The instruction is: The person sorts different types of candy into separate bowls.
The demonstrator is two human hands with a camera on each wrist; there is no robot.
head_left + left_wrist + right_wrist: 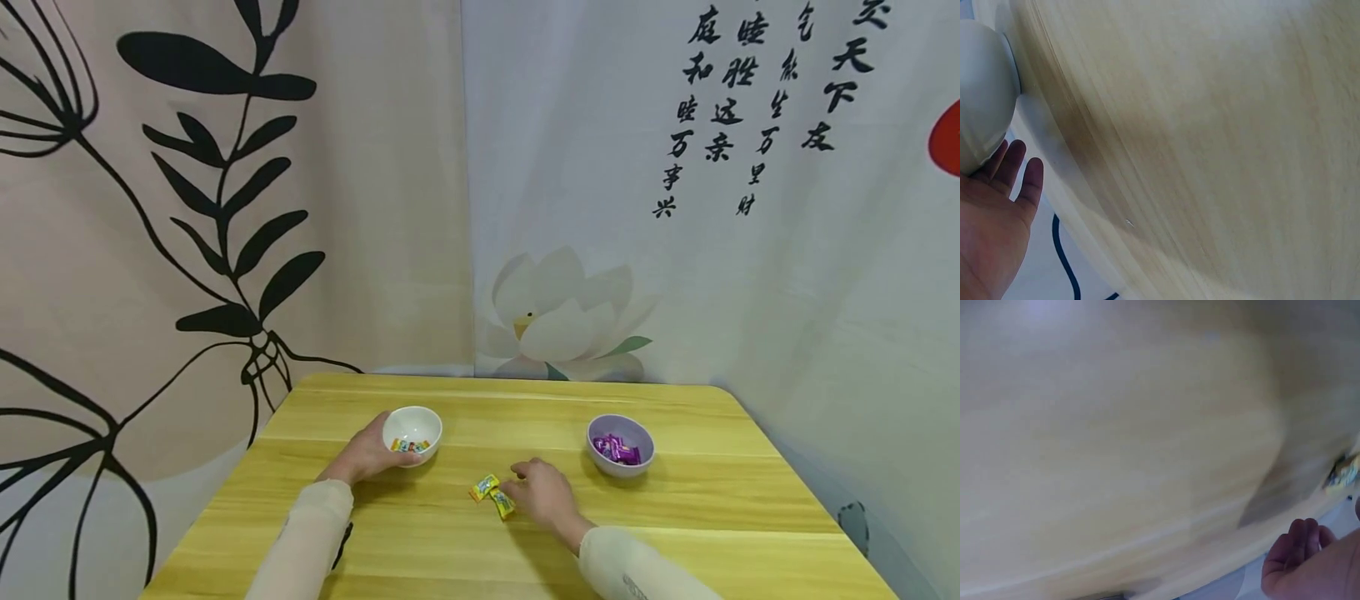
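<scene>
On the left of the table, my left hand [366, 452] holds a white bowl [415, 419] from its left side, thumb at the near rim. Several yellow-wrapped candies [410, 446] lie in that bowl. In the left wrist view the fingers [1008, 169] rest against the outside of the white bowl [984, 87]. My right hand [547, 495] hovers just right of two yellow-and-green wrapped candies [484, 487] lying on the table, its fingers loosely bent and thumb side overlapping the nearer one. The right wrist view shows those candies blurred at its right edge.
A light purple bowl [630, 473] with several purple-wrapped candies [617, 450] stands at the right of the wooden table [697, 467]. Behind the table hang printed cloths [397, 208] with plant drawings and writing. A dark cable [1063, 256] shows beyond the table edge.
</scene>
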